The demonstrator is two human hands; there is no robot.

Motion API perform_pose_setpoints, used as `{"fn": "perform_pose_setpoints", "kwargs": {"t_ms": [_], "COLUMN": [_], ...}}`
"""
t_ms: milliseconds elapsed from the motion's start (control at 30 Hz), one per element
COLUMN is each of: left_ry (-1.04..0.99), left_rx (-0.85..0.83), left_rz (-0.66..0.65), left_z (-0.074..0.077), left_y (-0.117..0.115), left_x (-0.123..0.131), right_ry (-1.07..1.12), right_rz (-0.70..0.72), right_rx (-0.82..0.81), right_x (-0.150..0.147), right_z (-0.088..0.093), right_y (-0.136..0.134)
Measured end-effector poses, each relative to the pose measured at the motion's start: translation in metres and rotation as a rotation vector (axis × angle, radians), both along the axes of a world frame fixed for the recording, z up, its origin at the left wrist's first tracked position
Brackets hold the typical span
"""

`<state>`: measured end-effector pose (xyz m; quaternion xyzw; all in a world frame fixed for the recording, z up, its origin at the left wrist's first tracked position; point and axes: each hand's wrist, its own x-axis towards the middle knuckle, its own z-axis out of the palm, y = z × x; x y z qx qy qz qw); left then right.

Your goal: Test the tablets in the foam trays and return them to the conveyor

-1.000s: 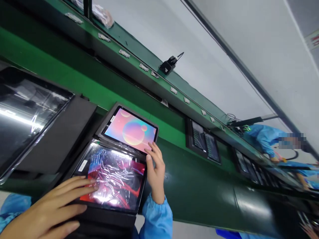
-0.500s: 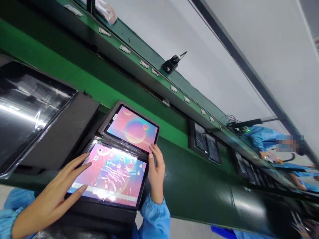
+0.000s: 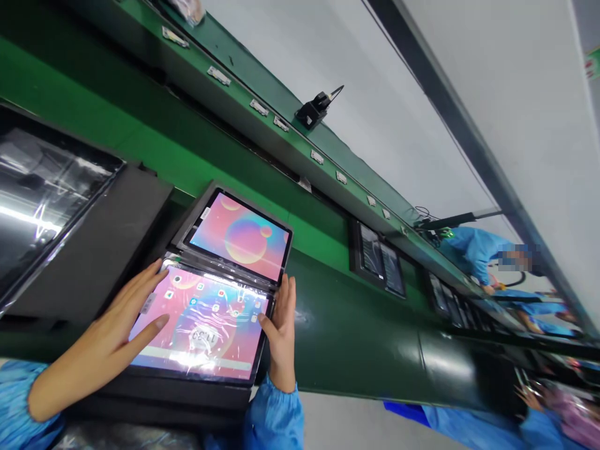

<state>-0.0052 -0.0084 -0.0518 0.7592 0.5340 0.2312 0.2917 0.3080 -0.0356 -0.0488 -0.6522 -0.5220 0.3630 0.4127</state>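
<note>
Two lit tablets lie in a dark tray [image 3: 140, 400] on the green conveyor belt [image 3: 365, 337]. The near tablet [image 3: 206, 328], wrapped in glossy film, shows a pink home screen with icons. My left hand [image 3: 110, 340] lies open and flat on its left edge, fingers stretched out over the screen. Against its right edge rests my right hand [image 3: 280, 325], fingers straight and thumb touching the frame. The far tablet [image 3: 239, 234] shows pink and blue bubbles and nobody touches it.
A large dark screen in film [image 3: 42, 194] sits on a tray at the left. More tablets [image 3: 382, 259] ride further down the belt. People in blue coats [image 3: 473, 253] work at the far right. A black device [image 3: 312, 111] sits on the rail above.
The near tablet's screen went from a red pattern to a pink home screen. My left hand slid off the screen to its left edge. My right hand dropped to the near tablet's right edge.
</note>
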Motion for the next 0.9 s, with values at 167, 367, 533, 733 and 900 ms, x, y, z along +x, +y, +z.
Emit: {"fn": "perform_pose_setpoints", "kwargs": {"t_ms": [167,367,533,733,900], "left_ry": [-0.116,-0.177,-0.128,-0.134,-0.132], "left_rx": [-0.033,-0.024,-0.053,-0.037,-0.003], "left_rz": [0.055,0.088,0.099,0.106,0.091], "left_z": [-0.002,-0.017,-0.013,-0.020,-0.013], "left_y": [0.006,0.009,0.008,0.011,0.027], "left_x": [0.008,0.005,0.007,0.007,0.013], "right_ry": [0.042,0.006,-0.015,0.241,0.310], "right_rz": [-0.088,-0.299,-0.276,-0.312,-0.319], "right_rx": [0.003,0.102,0.145,0.051,0.079], "right_x": [-0.004,0.007,0.033,0.057,0.060], "right_z": [-0.006,0.004,0.001,-0.023,-0.030], "right_y": [0.002,0.029,0.107,0.174,0.175]}}
